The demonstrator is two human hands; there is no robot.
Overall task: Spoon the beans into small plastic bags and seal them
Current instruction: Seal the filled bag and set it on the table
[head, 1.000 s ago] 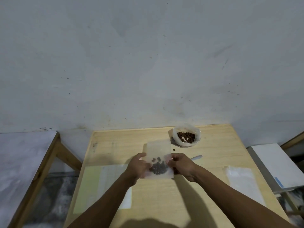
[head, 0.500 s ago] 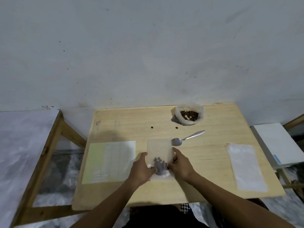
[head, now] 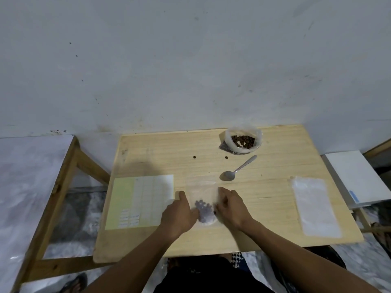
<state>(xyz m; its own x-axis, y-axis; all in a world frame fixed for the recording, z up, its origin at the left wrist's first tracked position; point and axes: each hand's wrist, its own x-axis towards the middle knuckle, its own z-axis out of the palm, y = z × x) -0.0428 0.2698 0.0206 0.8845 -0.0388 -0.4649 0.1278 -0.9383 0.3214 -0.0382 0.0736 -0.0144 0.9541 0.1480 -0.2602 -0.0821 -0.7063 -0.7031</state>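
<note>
Clear plastic, a small flat bag [head: 202,199] with dark beans [head: 203,209] in its lower part lies on the pale wooden tabletop [head: 264,197]. The left hand [head: 178,216] and the right hand [head: 229,206] rest at its two sides, fingers loosely bent on its edges; a firm grip I cannot tell. Filling looks done, sealing remains. The metal spoon [head: 238,169] lies free, near the white bag of beans [head: 242,141]. Empty clear bags [head: 315,207] wait at the right.

Your left hand [head: 179,214] and right hand [head: 231,206] pressed either side of the small bag [head: 202,197] of beans [head: 203,209] lying flat on the table [head: 264,197], spoon [head: 239,169] just beyond.
</note>
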